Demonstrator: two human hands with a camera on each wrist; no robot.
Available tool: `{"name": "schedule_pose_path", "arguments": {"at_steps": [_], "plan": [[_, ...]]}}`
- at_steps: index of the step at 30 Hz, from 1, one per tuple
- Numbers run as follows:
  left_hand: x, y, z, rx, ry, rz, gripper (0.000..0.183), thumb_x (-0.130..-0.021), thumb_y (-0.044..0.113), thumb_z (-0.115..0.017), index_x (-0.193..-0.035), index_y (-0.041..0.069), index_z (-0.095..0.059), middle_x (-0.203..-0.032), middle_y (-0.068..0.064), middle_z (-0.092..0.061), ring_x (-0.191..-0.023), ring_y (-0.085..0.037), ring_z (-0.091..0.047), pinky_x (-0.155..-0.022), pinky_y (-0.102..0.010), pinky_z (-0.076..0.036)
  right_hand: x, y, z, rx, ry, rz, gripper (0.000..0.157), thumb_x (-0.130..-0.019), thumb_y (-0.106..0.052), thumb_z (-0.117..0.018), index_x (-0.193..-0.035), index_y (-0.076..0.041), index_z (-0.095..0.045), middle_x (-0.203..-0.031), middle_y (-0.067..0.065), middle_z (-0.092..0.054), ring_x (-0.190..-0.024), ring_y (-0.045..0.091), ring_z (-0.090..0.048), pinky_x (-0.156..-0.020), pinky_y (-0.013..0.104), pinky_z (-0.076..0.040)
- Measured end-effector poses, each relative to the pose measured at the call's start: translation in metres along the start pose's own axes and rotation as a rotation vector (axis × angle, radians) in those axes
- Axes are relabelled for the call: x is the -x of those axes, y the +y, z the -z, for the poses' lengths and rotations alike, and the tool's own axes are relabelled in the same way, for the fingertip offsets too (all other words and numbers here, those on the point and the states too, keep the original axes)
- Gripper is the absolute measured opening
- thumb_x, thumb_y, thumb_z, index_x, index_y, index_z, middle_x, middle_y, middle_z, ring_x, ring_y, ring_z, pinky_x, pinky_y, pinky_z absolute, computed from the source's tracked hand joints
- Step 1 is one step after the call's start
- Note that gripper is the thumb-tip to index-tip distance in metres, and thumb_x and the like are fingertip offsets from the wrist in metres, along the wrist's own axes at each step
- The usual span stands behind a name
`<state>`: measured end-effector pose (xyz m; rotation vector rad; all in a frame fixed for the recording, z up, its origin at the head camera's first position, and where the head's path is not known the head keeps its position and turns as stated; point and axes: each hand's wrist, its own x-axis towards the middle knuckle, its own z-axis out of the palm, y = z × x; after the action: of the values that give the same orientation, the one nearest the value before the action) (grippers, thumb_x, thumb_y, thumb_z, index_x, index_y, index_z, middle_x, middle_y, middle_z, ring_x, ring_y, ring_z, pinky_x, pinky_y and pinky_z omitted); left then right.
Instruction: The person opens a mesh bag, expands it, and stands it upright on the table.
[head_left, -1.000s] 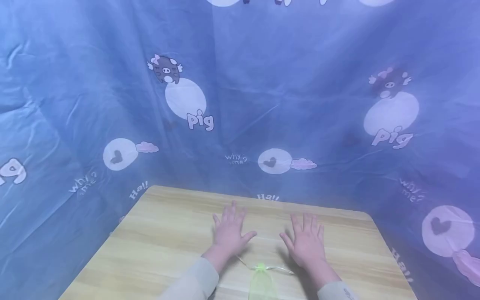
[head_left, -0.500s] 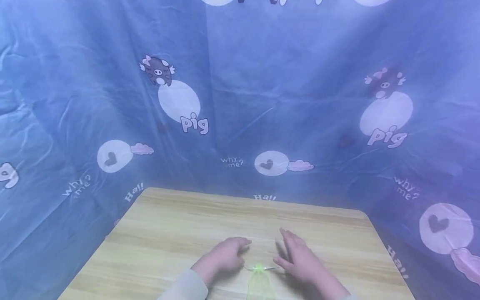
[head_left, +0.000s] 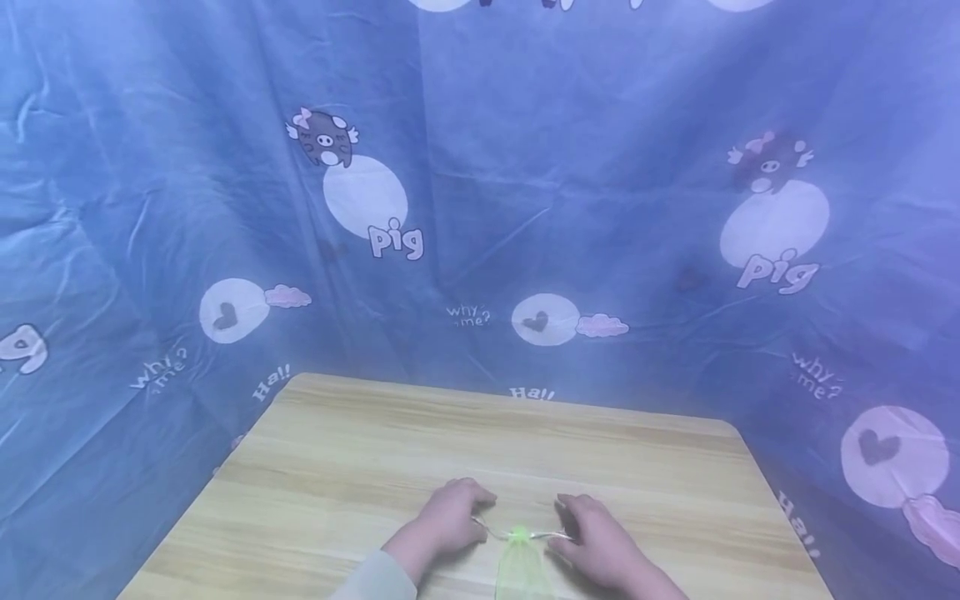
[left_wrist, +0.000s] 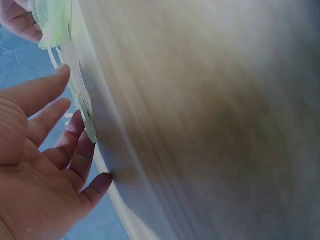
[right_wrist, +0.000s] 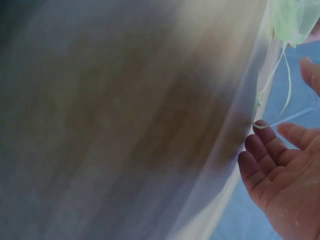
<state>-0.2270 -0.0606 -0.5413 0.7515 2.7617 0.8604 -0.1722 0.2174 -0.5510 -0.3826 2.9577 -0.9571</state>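
While one pouch point(head_left: 522, 573) lies between, left hand point(head_left: 452, 514), right hand point(head_left: 602, 540) relaxed; cord point(head_left: 543, 535) at each

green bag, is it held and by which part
Nothing is held: the left hand and right hand are at the drawstrings, not closed on them.

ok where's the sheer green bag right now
In the head view, the sheer green bag lies on the wood-grain table at the picture's bottom edge, slightly right of centre, between the left grip and the right grip.
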Motion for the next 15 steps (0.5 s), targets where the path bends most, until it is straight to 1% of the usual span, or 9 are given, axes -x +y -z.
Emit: {"name": "schedule_pose_path", "arguments": {"at_steps": [2, 4, 7, 11, 13, 15], "plan": [[0.0001, -0.0005, -0.0005, 0.018, 0.008, 0.014, 0.048, -0.073, 0.013, -0.086, -0.12, 0.012, -0.078, -0.118, 0.0, -0.07, -0.114, -0.027, -0.063, -0.108, -0.054, -0.047, 0.0013, 0.0015, 0.0004, -0.01, -0.018, 0.014, 0.068, -0.088, -0.037, -0.084, -0.137, 0.005, -0.062, -0.116, 0.006, -0.067, -0.106, 0.023, -0.063, -0.096, 0.053, -0.057], [0.0008, -0.0004, -0.001, 0.034, 0.02, 0.028, 0.043, -0.073, 0.013, -0.086, -0.115, 0.013, -0.08, -0.114, 0.001, -0.07, -0.112, -0.027, -0.062, -0.107, -0.058, -0.045, 0.003, 0.0022, 0.0015, -0.019, -0.036, 0.035, 0.061, -0.087, -0.034, -0.084, -0.131, 0.004, -0.066, -0.115, 0.005, -0.067, -0.105, 0.023, -0.063, -0.093, 0.051, -0.058], [0.0026, -0.002, -0.0042, 0.077, 0.031, 0.068, 0.032, -0.075, 0.011, -0.087, -0.107, 0.014, -0.081, -0.108, 0.003, -0.068, -0.108, -0.029, -0.062, -0.107, -0.062, -0.044, 0.0054, 0.0027, 0.0029, -0.024, -0.067, 0.065, 0.05, -0.085, -0.029, -0.086, -0.121, 0.001, -0.072, -0.109, 0.001, -0.067, -0.099, 0.022, -0.064, -0.087, 0.047, -0.06], [0.0055, -0.0046, -0.0093, 0.136, 0.04, 0.127, 0.015, -0.077, 0.01, -0.088, -0.088, 0.016, -0.079, -0.099, 0.004, -0.064, -0.102, -0.03, -0.061, -0.104, -0.065, -0.045, 0.0074, 0.0027, 0.0026, -0.023, -0.09, 0.058, 0.028, -0.084, -0.022, -0.086, -0.106, -0.007, -0.078, -0.101, -0.005, -0.069, -0.093, 0.019, -0.067, -0.083, 0.049, -0.061], [0.0065, -0.0044, -0.0098, 0.138, 0.045, 0.138, 0.013, -0.079, 0.01, -0.088, -0.08, 0.017, -0.077, -0.095, 0.006, -0.062, -0.099, -0.027, -0.061, -0.103, -0.064, -0.047, 0.0078, 0.0021, 0.0019, -0.019, -0.091, 0.045, 0.016, -0.085, -0.02, -0.085, -0.097, -0.012, -0.078, -0.095, -0.008, -0.068, -0.088, 0.015, -0.066, -0.081, 0.048, -0.061], [0.0064, -0.0043, -0.0095, 0.128, 0.047, 0.135, 0.014, -0.08, 0.011, -0.087, -0.076, 0.017, -0.075, -0.092, 0.008, -0.061, -0.095, -0.023, -0.061, -0.101, -0.062, -0.049, 0.0081, 0.0015, 0.001, -0.022, -0.089, 0.029, 0.009, -0.086, -0.018, -0.084, -0.091, -0.016, -0.077, -0.091, -0.011, -0.067, -0.085, 0.011, -0.065, -0.079, 0.046, -0.061]]}}
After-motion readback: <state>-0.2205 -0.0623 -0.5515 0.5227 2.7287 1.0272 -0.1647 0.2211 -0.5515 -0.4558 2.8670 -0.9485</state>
